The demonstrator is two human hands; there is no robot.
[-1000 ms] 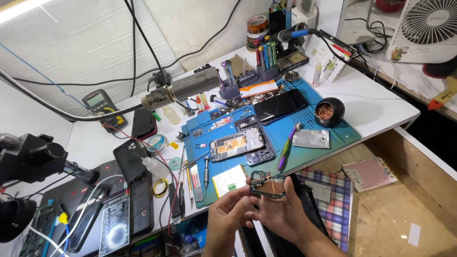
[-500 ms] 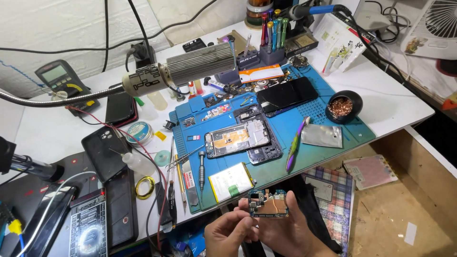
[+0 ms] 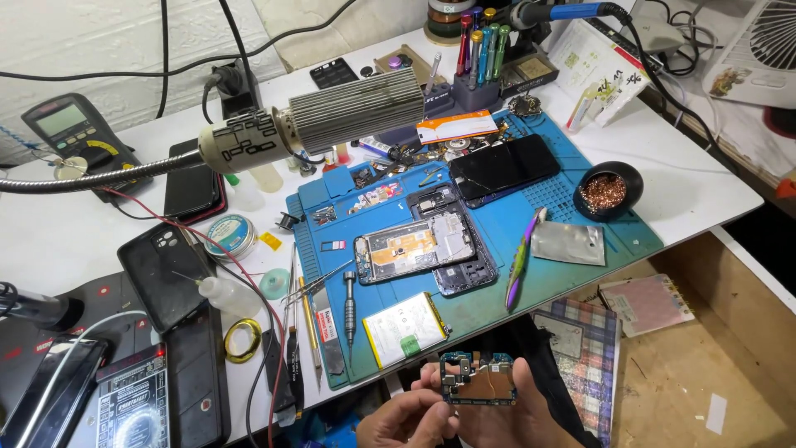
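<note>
Copper-toned and bare, the small circuit board (image 3: 478,380) sits low at the table's near edge, pinched between the left hand (image 3: 408,419) on its left end and the right hand (image 3: 518,415) cupped beneath and behind it. Held past the table edge, it could drop to the floor if either pinch loosens, and bare fingertips on its exposed parts might smear or strain them. Just beyond the hands lies a white battery (image 3: 405,328) on the blue mat (image 3: 572,207); farther off rest the opened phone (image 3: 423,246) and loose screwdriver (image 3: 350,305), easily knocked.
</note>
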